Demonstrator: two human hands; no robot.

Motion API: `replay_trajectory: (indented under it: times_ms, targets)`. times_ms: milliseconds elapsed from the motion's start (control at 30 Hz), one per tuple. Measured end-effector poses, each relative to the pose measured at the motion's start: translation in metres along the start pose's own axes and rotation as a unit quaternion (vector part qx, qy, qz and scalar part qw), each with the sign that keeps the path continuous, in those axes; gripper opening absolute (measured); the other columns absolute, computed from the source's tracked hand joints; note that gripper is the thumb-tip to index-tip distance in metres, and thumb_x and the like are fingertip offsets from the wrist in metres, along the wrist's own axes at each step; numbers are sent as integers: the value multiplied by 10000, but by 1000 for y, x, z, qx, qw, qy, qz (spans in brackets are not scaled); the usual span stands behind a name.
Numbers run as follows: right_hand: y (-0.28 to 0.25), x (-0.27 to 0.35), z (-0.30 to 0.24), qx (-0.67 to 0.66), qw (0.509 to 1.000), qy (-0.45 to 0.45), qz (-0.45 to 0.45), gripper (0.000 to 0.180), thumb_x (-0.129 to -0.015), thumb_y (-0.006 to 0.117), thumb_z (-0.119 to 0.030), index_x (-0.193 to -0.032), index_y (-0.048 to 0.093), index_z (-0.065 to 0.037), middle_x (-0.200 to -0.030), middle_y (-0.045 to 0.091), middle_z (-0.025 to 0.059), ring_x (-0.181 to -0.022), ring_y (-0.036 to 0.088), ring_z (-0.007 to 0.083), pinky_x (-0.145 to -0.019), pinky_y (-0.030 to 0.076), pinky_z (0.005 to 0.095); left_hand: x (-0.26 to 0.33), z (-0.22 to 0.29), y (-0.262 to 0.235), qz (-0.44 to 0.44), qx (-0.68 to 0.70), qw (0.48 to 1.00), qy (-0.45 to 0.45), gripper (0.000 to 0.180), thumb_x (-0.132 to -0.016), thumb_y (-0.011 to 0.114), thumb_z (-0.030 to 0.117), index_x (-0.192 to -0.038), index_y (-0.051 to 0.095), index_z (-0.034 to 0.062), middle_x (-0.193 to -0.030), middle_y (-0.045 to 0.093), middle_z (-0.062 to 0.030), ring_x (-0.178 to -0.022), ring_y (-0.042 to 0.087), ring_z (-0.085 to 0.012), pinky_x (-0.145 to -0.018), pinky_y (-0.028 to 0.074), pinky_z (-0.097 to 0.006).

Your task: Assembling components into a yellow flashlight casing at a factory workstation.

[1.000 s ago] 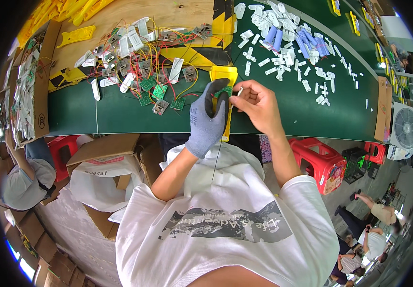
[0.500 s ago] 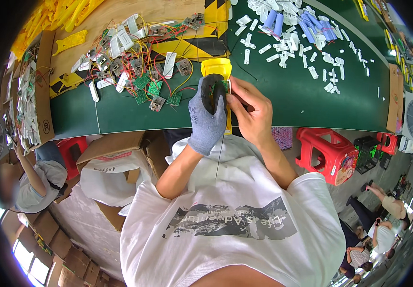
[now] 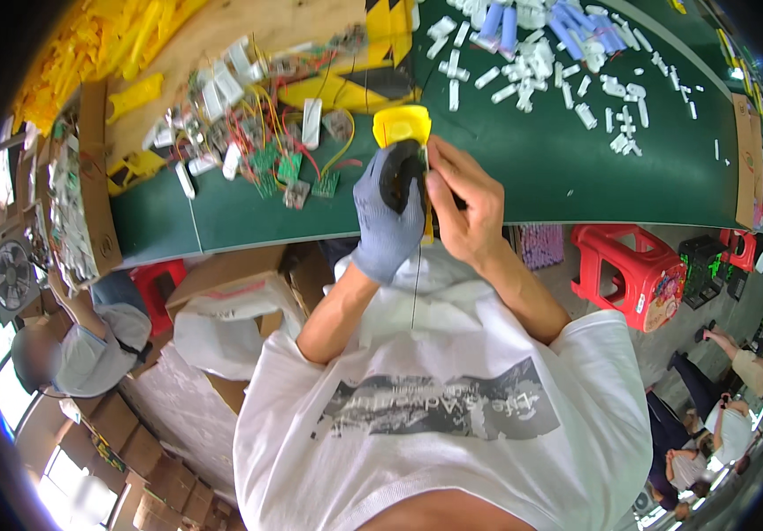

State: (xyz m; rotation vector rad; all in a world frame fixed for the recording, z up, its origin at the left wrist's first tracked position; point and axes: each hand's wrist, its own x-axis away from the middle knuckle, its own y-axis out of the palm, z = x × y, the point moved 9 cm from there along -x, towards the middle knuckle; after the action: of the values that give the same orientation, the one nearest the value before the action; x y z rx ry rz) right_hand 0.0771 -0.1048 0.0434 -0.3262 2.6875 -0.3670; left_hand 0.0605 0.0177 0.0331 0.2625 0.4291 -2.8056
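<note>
Upper centre of the frame, over the green table (image 3: 576, 177), the grey knit-gloved left hand (image 3: 387, 217) and bare right hand (image 3: 465, 199) clasp a smooth yellow plastic casing (image 3: 402, 126), long axis running up-frame, away from the person.

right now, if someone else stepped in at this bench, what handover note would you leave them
Left hand: gloved, wrapped around the yellow plastic part at the near edge of the green table.
Right hand: bare, fingers pinched at the same part; a thin dark wire hangs down from it.
Parts: wired green circuit boards to the left, white and blue pieces to the right.
Done: the part is in hand, both hands on it.
Left: how far the fitting has got is hidden by the hands.
</note>
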Motion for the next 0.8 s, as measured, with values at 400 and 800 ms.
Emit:
replay_trajectory:
  times_ms: [400, 800]
  targets:
    - [-71, 15, 32, 134, 987, 48, 75, 248, -809, 679, -65, -1050, 648, -17, -858, 652, 90, -747, 617, 263, -612, 490, 325, -313, 74, 206, -9, -98, 994, 42, 619, -735, 732, 322, -1229, 495, 32, -1118, 607, -246, -1085, 559, -415, -939, 442, -456]
    - [-65, 33, 37, 223, 971, -50, 66, 253, -756, 730, -28, -997, 691, -95, -609, 512, -1, -542, 521, 130, -493, 421, 256, -544, -69, 301, -28, -441, 895, -57, 687, -774, 598, 539, -1379, 480, 237, -1422, 381, -206, -1309, 351, -440, -1079, 273, -551]
